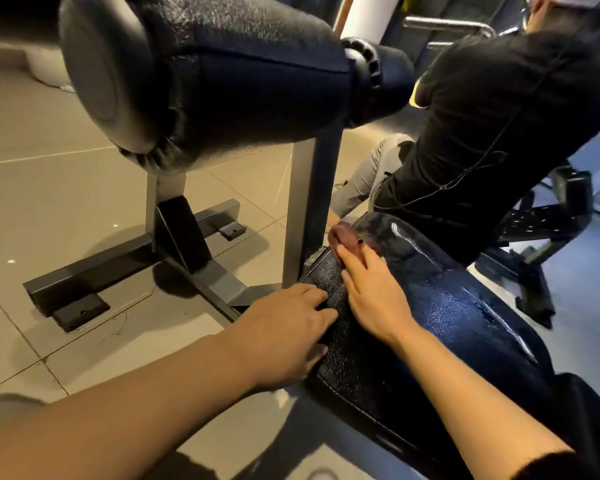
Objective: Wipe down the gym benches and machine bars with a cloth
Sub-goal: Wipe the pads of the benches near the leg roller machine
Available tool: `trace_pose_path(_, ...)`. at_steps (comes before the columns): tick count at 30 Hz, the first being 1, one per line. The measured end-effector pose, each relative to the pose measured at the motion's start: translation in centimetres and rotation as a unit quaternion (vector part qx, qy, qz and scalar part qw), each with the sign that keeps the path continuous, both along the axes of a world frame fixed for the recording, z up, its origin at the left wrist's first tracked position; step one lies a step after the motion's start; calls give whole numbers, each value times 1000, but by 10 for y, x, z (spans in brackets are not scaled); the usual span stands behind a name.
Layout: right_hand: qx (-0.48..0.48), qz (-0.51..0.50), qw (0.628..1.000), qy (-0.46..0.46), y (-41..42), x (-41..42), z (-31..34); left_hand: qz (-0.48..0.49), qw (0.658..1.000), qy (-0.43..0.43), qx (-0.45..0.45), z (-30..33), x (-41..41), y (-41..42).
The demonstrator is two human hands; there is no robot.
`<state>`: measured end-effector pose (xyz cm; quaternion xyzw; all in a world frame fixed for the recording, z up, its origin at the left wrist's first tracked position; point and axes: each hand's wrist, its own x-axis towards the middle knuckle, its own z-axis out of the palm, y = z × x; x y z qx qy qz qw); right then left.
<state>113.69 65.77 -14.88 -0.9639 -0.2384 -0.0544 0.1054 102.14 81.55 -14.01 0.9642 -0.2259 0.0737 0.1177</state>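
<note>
Our right hand (371, 292) presses flat, fingers straight, on a reddish-brown cloth (347, 239) lying at the twelve o'clock end of the glossy black padded bench (465, 306). Our left hand (291, 330) rests at its nine o'clock edge, fingers relaxed, grasping nothing. A black foam roller pad (239, 81) looms above.

Cloth (347, 239) on bench pad (465, 306) far end, under right hand (371, 289); left hand (288, 334) on pad's left edge; roller pad (205, 74) above-left; 2nd person (499, 116) behind, prob. seated.
</note>
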Motion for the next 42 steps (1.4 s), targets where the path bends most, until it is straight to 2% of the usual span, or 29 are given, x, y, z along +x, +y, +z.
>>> trace_pose_path(3, -20, 67, 997, 20, -18, -24, 3, -2, 1000, -4, -3, 0, 11, -8)
trace_pose_path(5, -44, 69, 997, 0, -29, -5, 5, -4, 1000, -14, 9, 0, 19, -13)
trace_pose_path(9, -24, -84, 996, 25, -40, 51, 10, 2, 1000, -4, 8, 1, 32, -23)
trace_pose_path(11, -18, -101, 995, 8, -30, 61, 10, 1, 1000, -9, 7, 2, 39, -26)
trace_pose_path(16, -20, 19, 1000, 9, -24, 47, 5, 1, 1000, -21, -20, -1, 64, -35)
trace_pose_path(18, -22, 24, 999, 14, -45, 54, 10, 1, 999, -28, -29, -5, 76, -38)
trace_pose_path(23, -31, -191, 981, 29, -90, 93, 15, 7, 998, -47, -49, -10, 96, -47)
trace_pose_path(25, -22, -217, 975, 33, -76, 112, 15, 16, 996, -60, -56, -12, 100, -49)
trace_pose_path(29, -33, -143, 989, -28, -30, 134, 17, 25, 994, -77, -70, -14, 102, -49)
trace_pose_path(31, -55, -72, 995, -30, -25, 121, 12, 26, 994, -76, -76, -16, 106, -49)
trace_pose_path(33, -21, -38, 999, -15, -43, 103, 5, 24, 994, -79, -74, -15, 109, -50)
trace_pose_path(35, -11, -64, 998, -11, -67, 109, 3, 28, 994, -80, -71, -17, 111, -50)
trace_pose_path(39, -10, -184, 983, 16, -77, 150, 17, 38, 995, -75, -62, -16, 110, -53)
trace_pose_path(42, 2, -130, 991, 4, -38, 144, 21, 44, 995, -67, -56, -13, 110, -54)
